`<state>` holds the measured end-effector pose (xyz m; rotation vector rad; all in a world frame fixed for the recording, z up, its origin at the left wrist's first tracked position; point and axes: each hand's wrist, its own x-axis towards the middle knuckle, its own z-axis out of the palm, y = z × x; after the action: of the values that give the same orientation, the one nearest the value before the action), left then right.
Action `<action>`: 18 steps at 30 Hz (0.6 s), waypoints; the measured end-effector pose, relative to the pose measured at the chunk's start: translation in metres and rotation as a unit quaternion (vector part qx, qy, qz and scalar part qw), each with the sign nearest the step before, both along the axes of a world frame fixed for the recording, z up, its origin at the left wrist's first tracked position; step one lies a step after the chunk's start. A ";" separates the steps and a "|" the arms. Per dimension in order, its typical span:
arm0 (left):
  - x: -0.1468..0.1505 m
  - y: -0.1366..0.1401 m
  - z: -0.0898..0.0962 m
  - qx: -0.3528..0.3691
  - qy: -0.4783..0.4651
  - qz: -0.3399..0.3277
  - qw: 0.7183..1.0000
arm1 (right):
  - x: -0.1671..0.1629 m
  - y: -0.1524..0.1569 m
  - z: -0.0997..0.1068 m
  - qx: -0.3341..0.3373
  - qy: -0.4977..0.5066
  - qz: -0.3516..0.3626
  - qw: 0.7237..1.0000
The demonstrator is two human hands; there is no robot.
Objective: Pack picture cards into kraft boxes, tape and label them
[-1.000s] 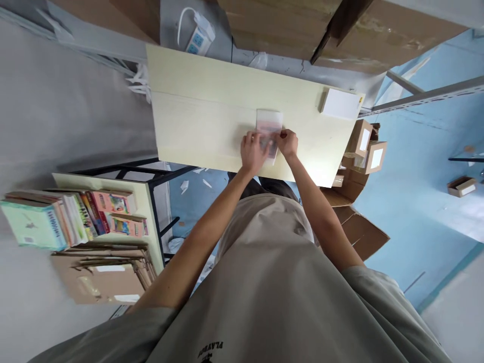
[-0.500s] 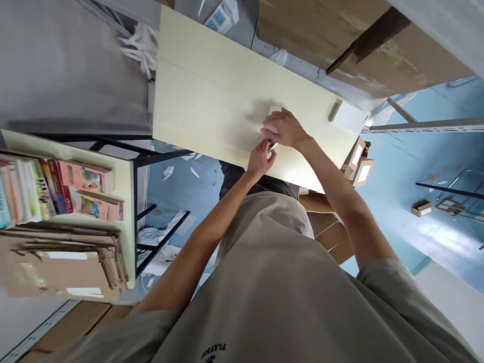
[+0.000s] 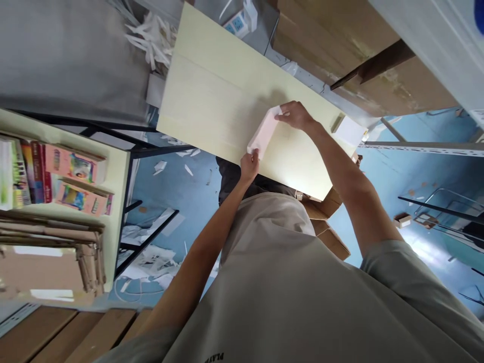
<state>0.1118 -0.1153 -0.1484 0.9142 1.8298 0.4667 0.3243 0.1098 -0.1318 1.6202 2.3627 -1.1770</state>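
Observation:
Between my hands is a long, pale pink-white piece (image 3: 265,129), paper or thin card by its look, held slantwise above the cream tabletop (image 3: 215,85). My left hand (image 3: 250,165) pinches its near end, close to the table's front edge. At the far end, the thumb and fingers of my right hand (image 3: 295,116) grip the corner. Its broad face is turned up and looks plain. A shadow falls on the tabletop behind it. Whether it is a single sheet or folded I cannot tell.
A white box-like item (image 3: 347,130) lies at the table's right end. Books (image 3: 36,171) and flattened cardboard (image 3: 45,267) fill a shelf at left. A large carton (image 3: 321,35) stands behind the table, near a power strip (image 3: 239,22). Paper scraps (image 3: 151,262) litter the floor.
My hands have moved apart, the right one outward to the far end. The pale piece, mostly covered before, now shows stretched between them. The view has shifted slightly.

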 end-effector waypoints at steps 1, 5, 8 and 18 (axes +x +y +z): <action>-0.001 0.003 0.001 -0.018 0.001 0.002 1.000 | -0.006 -0.002 -0.005 -0.011 0.002 -0.023 1.000; -0.006 0.015 0.007 -0.075 -0.002 0.008 0.997 | -0.030 -0.017 -0.017 -0.002 -0.030 -0.100 0.994; -0.018 0.024 0.016 -0.133 -0.006 -0.032 0.991 | -0.044 -0.031 -0.019 0.021 -0.083 -0.152 0.985; -0.075 0.074 0.045 0.089 0.199 -0.270 0.938 | -0.085 -0.129 0.022 0.059 -0.065 -0.101 0.991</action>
<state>0.0364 -0.0409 -0.1036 1.6729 1.7981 0.1006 0.2391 -0.0194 -0.1097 1.9500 2.2711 -0.9414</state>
